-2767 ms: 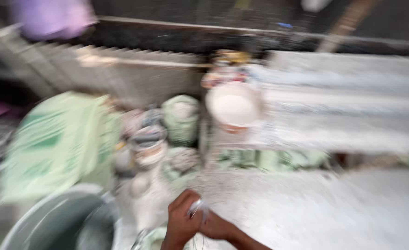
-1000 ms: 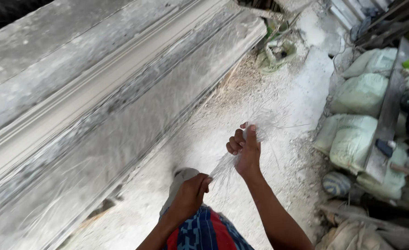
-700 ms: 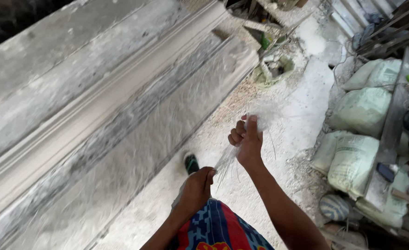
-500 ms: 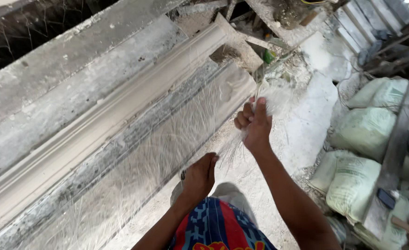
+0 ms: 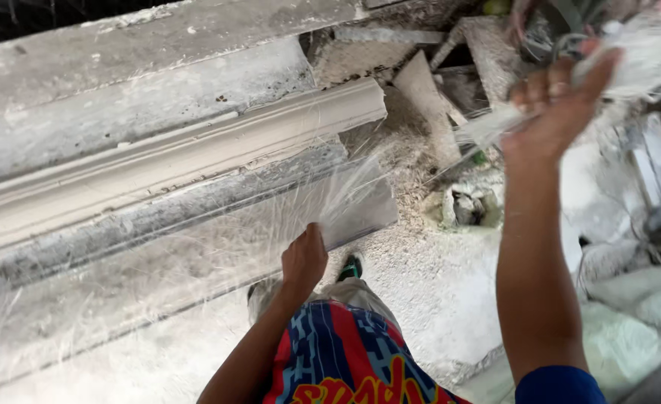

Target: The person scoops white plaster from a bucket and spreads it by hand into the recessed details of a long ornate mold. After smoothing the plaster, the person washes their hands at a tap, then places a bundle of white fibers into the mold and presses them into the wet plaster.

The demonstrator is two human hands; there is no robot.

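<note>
The right hand (image 5: pixel 558 105), raised, grips a blurred bundle of white fibres (image 5: pixel 637 56). The left hand (image 5: pixel 304 258), fingers curled shut, pinches thin, barely visible strands fanning over the long plaster moulding (image 5: pixel 173 161).

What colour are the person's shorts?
The shorts are red and blue with a yellow patch, seen in the head view.

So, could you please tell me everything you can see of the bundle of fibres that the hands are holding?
The fibres are thin, pale, glassy strands. The right hand, raised high, grips a thick whitish bunch that sticks out past its fingers. From there a narrow strand slants down toward the left hand, where loose strands fan out over the long grey mould. More stray fibres lie scattered on the mould's surface.
</note>
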